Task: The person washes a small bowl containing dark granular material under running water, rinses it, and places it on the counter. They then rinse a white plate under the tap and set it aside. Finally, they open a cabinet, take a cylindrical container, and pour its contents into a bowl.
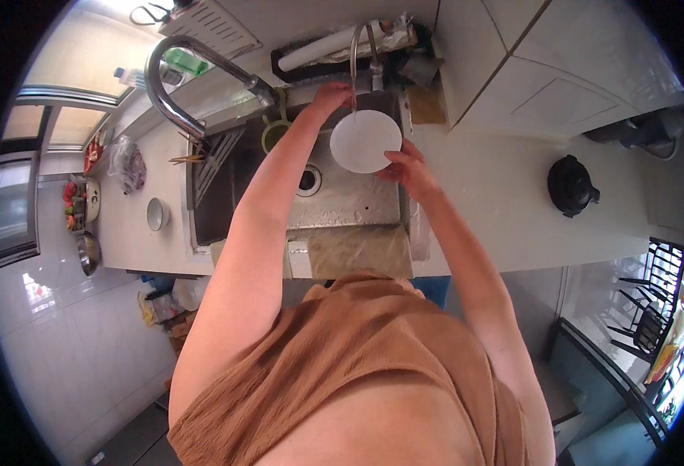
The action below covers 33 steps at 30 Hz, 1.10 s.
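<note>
Over the metal sink basin point(353, 207), my right hand point(407, 168) grips the lower right rim of a white bowl point(365, 141), thumb on its inner side. The bowl lies below the spout of a thin curved faucet point(355, 64), and a stream seems to run down at its upper edge. My left hand point(335, 96) is raised at the back of the sink beside that stream, left of the faucet; its fingers are partly hidden, and whether they touch anything is unclear. A green-handled strainer or cup point(273, 133) is partly hidden behind my left forearm.
A large chrome faucet point(181, 49) arches over the sink's left side, above a slatted rack point(216, 166). A small bowl point(157, 214) stands on the left counter. A cloth point(359, 253) covers the sink's front edge. A black lidded pot point(571, 185) sits on the right counter.
</note>
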Each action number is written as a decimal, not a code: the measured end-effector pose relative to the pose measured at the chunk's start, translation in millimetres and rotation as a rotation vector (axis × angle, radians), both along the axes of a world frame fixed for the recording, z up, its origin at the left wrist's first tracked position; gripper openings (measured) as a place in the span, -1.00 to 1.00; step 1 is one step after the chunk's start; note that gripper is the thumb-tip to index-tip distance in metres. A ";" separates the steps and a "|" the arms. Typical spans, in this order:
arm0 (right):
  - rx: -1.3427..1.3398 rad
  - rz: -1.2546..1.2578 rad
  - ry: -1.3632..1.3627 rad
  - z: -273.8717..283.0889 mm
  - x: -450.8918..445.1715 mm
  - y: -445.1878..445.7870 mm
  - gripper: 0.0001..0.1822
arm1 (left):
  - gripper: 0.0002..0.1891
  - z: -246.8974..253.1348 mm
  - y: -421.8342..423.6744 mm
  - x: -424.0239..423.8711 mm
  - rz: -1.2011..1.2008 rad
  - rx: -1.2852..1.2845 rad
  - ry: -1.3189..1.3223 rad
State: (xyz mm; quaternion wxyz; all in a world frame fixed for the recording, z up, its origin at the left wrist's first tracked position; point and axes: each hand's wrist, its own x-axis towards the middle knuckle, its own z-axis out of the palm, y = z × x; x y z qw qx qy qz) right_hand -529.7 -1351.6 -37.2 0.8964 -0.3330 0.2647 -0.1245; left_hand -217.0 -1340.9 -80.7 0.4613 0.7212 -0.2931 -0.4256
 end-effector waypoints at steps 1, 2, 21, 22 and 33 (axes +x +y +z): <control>-0.003 0.001 0.006 -2.9 0.2 -0.9 -0.44 | -0.77 4.2 -1.2 -1.8 -0.008 0.027 -0.033; -0.006 0.001 0.013 -4.7 -0.2 -1.1 -0.44 | -0.73 8.3 -1.4 -3.5 -0.017 0.043 -0.030; -0.039 0.042 0.039 -11.6 -2.7 0.4 -0.39 | -0.70 16.6 4.1 -6.6 -0.050 0.060 -0.102; -0.042 0.047 0.031 -10.4 -2.8 0.1 -0.39 | -0.69 17.2 4.5 -7.6 -0.044 0.062 -0.095; -0.020 0.040 0.014 -10.1 -2.5 -0.2 -0.42 | -0.63 15.6 1.8 -4.0 -0.053 0.110 -0.082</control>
